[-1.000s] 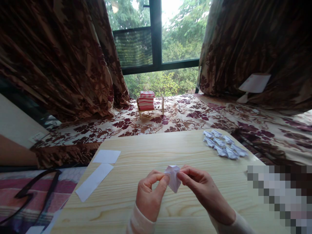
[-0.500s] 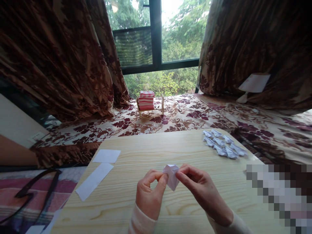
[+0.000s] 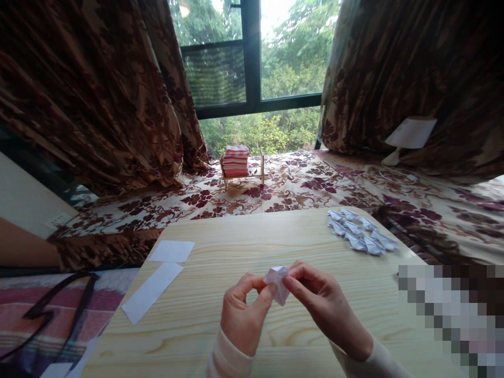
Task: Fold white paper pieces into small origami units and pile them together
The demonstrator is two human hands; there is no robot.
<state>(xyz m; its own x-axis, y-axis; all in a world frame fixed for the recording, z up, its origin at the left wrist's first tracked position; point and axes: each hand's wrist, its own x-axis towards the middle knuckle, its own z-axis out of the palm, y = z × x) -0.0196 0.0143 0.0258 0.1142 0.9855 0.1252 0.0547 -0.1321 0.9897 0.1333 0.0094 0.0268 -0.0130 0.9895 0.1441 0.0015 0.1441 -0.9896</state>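
Between my two hands, above the near middle of the wooden table (image 3: 220,247), is a small folded white paper (image 3: 281,295) with creased facets and a pointed lower end. My left hand (image 3: 246,312) pinches its left side, the thumb lying across the front face. From the other side, my right hand (image 3: 328,304) grips the right edge between thumb and fingers. At the table's far right corner lies a cluster of several folded white paper pieces (image 3: 354,231). Two flat white paper sheets, a short one (image 3: 172,251) and a longer strip (image 3: 153,293), rest near the left edge.
Behind the table, a patterned cloth ledge (image 3: 283,184) carries a small wooden rack with folded pink-striped cloths (image 3: 236,161) and a white lamp (image 3: 411,133). Dark floral curtains (image 3: 118,94) frame the window. A black strap (image 3: 84,304) lies on striped bedding at left.
My left thumb has shifted right and inward over the front of the folded paper, and the paper looks narrower. My right hand has hardly moved.
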